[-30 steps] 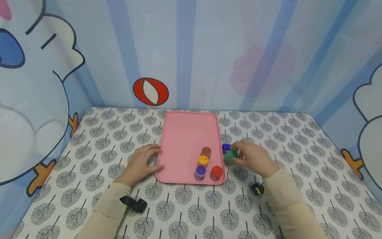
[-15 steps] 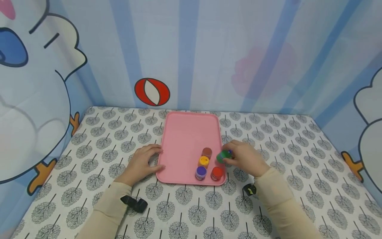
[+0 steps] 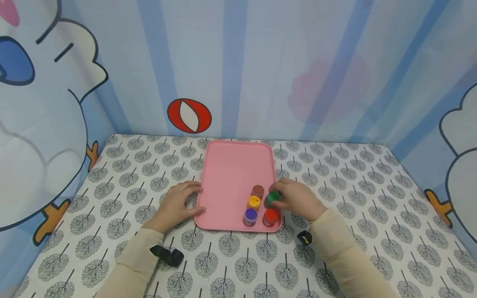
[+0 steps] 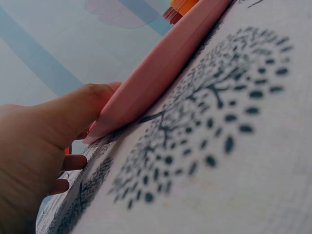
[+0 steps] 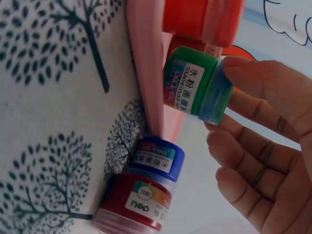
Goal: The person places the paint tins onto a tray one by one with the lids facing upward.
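Note:
My right hand [image 3: 296, 198] pinches a green gouache paint jar [image 5: 190, 83] by its lid, over the right side of the pink tray [image 3: 234, 165]. Close beside it stands a red jar [image 3: 270, 217]. To the left, a brown jar [image 3: 257, 191], a yellow jar [image 3: 254, 203] and a purple jar [image 3: 250, 216] form a row in the tray. Along the tray's left rim rests my left hand [image 3: 175, 207], thumb and fingers spread apart, thumb against the rim in the left wrist view.
Outside the tray's right edge, a blue jar [image 5: 158, 158] and a dark red jar [image 5: 134, 202] sit together on the tree-print cloth [image 3: 223, 265]; the right hand hides them in the head view. A cartoon-print curtain [image 3: 261, 70] stands behind the table.
My right hand has carried the green jar leftward from outside the tray, across its right rim, to behind the red jar. The left hand has stayed at the left rim.

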Demonstrator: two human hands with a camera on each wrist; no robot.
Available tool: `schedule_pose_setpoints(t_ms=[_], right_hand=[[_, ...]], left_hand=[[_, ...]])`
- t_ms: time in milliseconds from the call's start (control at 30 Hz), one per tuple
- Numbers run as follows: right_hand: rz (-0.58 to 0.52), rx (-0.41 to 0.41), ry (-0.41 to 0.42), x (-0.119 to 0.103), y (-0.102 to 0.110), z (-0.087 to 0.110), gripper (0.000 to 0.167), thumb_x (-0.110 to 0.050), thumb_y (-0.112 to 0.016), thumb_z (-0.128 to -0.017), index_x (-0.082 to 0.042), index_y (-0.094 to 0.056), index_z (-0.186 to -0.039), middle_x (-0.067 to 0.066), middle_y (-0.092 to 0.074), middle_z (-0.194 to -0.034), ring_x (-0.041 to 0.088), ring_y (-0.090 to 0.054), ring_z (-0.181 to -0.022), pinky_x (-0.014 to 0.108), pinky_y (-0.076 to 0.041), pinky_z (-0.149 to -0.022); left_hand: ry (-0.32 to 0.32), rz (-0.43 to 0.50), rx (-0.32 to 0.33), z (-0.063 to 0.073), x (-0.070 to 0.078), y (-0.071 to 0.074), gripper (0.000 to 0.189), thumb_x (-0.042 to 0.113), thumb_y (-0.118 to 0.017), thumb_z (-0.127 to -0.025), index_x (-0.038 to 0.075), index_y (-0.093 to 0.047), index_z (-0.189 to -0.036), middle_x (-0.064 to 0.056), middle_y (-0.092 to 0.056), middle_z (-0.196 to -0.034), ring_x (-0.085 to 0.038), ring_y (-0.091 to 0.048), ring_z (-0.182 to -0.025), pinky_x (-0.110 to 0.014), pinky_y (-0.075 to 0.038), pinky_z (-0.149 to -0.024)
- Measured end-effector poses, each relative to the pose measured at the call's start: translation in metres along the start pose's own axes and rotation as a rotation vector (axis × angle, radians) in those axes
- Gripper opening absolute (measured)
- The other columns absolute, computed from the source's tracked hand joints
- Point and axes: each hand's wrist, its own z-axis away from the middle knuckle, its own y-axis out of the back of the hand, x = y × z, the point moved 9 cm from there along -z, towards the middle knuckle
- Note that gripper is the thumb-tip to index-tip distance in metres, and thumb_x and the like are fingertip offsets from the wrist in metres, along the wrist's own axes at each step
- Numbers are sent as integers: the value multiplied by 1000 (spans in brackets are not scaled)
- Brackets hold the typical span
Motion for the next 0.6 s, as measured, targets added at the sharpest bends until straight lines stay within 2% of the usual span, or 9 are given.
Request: schedule_pose_setpoints(t_ms=[167, 600], right_hand=[[11, -19, 15, -1, -6, -3, 33, -27, -77, -79, -10, -69, -106, 3, -67, -103, 14, -63, -88, 31, -57, -80], [33, 6, 22, -2, -9, 0, 30, -27, -78, -78, -12, -69, -103, 1, -67, -99, 11, -61, -82, 28, -56, -75]], left_hand=[[-2, -2, 5, 0, -1, 0, 59, 39, -78, -76, 7, -62, -123, -8, -58, -134, -31, -51, -126, -50, -40, -106], [-2, 18, 8, 1, 3, 3, 57, 38, -78, -75, 7, -63, -120, -9, -58, -134, -32, -52, -125, -52, -39, -107]])
